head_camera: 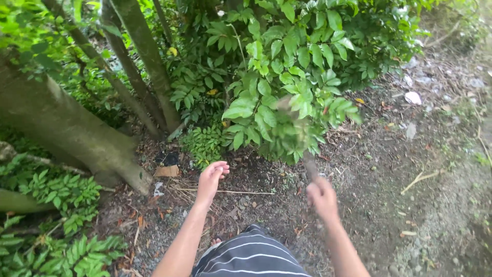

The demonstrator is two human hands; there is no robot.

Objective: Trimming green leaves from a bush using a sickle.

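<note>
Bare soil (379, 169): one bush (287, 77), two hands, right hand (322, 197) gripping one stick (309, 164).

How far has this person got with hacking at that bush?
Little looks done: the leafy bush stands full, and no fresh green cuttings show on the bare soil beneath. In hand: the right hand grips a blurred, stick-like tool raised toward the foliage, while the left hand hangs open and empty. Nearly the whole bush appears untouched.
</note>
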